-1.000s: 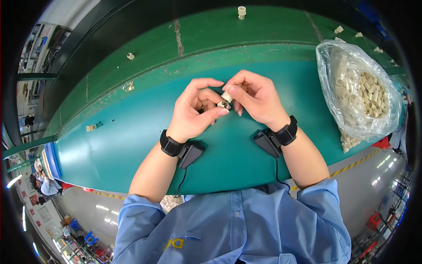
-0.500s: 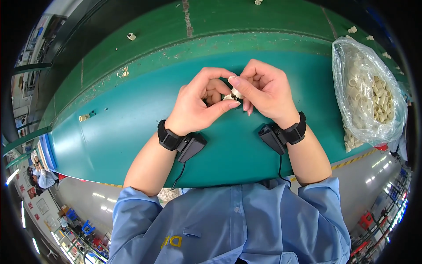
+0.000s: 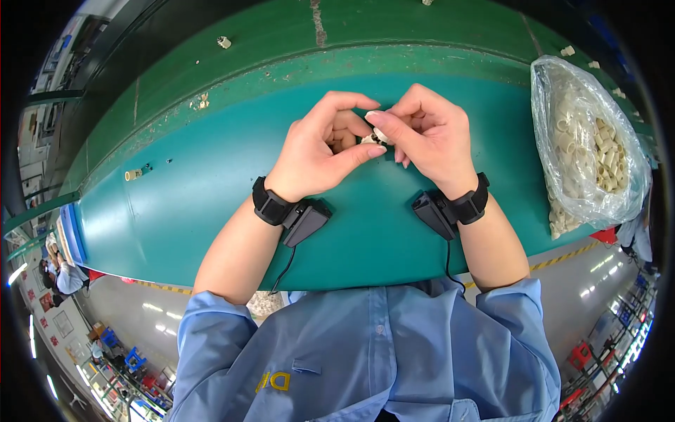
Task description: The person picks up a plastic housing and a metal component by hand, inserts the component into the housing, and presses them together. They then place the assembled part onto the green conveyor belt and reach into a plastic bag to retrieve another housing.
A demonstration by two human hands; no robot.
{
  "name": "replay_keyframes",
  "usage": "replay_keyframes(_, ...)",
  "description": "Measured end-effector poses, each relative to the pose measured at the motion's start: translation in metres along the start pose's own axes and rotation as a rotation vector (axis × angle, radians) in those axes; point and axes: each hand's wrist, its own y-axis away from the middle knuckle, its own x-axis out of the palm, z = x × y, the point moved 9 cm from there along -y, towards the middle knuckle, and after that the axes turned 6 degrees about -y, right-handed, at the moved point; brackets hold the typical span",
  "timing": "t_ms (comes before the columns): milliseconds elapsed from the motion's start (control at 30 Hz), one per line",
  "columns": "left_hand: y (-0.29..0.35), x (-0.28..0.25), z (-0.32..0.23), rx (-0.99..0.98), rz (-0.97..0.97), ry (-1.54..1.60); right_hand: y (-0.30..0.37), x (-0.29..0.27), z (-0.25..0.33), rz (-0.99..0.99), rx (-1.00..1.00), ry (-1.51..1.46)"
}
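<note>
Compared with a second before, both hands closer together, fingers more curled. Left hand pinched shut on the small white part, held above the green desk; right hand closed on it too. Its long axis and pointing mostly hidden, could not tell.

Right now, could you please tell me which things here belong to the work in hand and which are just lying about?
In hand:
left hand
right hand
small white part
clear bag of white parts

Lying about:
loose white piece
small cylinder
</note>
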Motion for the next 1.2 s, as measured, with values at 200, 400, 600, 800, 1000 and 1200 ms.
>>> replay_keyframes(200, 0.001, 0.004, 0.003, -0.076, 0.046, 0.174, 0.005, 0.003, 0.003, 0.019, -0.135, 0.087)
replay_keyframes(400, -0.002, -0.011, 0.008, -0.108, -0.005, 0.329, 0.009, 0.018, 0.026, 0.125, -0.303, 0.152)
replay_keyframes(600, 0.000, -0.005, 0.009, -0.111, 0.009, 0.329, 0.010, 0.026, 0.018, 0.202, -0.302, 0.291)
replay_keyframes(800, 0.001, -0.008, 0.015, -0.109, 0.087, 0.421, 0.009, 0.024, 0.016, 0.183, -0.308, 0.398)
replay_keyframes(1000, 0.002, 0.001, 0.018, -0.091, 0.117, 0.386, 0.012, 0.022, 0.014, 0.181, -0.355, 0.376)
replay_keyframes(1200, 0.004, 0.003, 0.022, -0.107, 0.138, 0.377, 0.020, 0.023, 0.007, 0.160, -0.310, 0.357)
